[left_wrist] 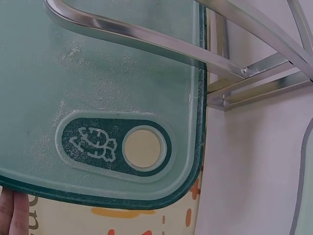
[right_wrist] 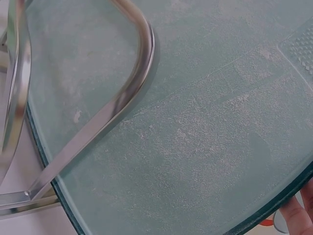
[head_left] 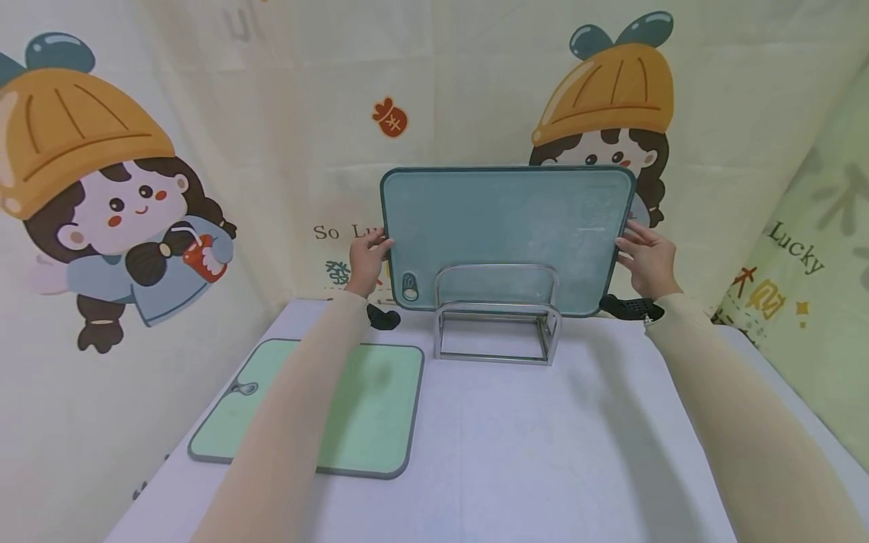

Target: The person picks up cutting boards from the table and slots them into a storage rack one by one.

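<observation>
Teal board [head_left: 489, 219] stands behind metal hoops [left_wrist: 146, 38], left hand [head_left: 366, 262] and right hand [head_left: 649, 260] gripping it.

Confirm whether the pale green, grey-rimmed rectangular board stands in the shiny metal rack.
No, the pale green, grey-rimmed rectangular board lies flat on the white table, left of the shiny metal rack.

From your head, the widest and most distant view looks forward and down across the bench [head_left: 502, 437] to the teal board [head_left: 502, 219] and metal rack [head_left: 498, 306]. Your left-wrist view faces one lower corner of the board from close by, turned sideways so the bench lies at the picture's right. Your right-wrist view, also close, faces the board's opposite end, with the bench at lower left; all three share the board and rack.
</observation>
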`<action>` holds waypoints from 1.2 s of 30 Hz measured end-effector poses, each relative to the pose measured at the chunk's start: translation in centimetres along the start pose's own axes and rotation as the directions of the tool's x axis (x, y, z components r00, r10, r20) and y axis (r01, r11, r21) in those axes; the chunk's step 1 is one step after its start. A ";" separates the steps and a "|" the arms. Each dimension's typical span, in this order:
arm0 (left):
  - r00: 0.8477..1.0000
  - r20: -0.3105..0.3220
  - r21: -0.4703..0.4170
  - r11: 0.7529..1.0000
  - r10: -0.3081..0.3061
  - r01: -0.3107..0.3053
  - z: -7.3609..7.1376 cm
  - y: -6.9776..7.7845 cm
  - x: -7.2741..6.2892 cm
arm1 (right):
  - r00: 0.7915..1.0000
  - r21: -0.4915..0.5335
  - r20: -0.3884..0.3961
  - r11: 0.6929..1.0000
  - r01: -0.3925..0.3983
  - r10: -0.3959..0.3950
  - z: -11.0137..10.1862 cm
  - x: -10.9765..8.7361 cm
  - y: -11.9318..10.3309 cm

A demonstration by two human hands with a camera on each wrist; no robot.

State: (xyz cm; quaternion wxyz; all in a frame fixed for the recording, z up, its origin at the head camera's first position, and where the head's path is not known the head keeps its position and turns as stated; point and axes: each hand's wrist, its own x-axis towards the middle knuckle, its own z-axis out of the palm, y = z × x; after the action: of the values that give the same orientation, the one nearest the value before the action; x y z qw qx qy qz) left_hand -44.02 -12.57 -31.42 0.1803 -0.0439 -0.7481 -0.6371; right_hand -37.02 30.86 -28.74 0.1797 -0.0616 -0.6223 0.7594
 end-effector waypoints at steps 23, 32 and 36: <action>1.000 0.018 0.007 1.000 0.005 -0.005 0.2 -0.2 -0.5 | 1.000 -0.027 -0.003 1.000 -0.012 0.012 -0.7 -0.1 0.6; 0.999 0.032 -0.001 1.000 -0.004 0.004 0.4 -0.2 -1.0 | 1.000 -0.023 -0.005 1.000 -0.021 0.021 -1.1 -0.2 0.8; 0.999 0.036 -0.015 1.000 0.003 -0.003 0.5 -0.4 -0.9 | 1.000 -0.022 -0.005 0.999 -0.024 0.024 -1.2 -0.2 0.9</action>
State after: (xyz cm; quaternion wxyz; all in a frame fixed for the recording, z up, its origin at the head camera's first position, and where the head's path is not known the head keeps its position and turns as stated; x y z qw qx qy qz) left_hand -43.39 -12.02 -32.12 0.1674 -0.0579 -0.7462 -0.6417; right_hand -36.63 31.77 -29.94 0.1714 -0.0728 -0.6293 0.7545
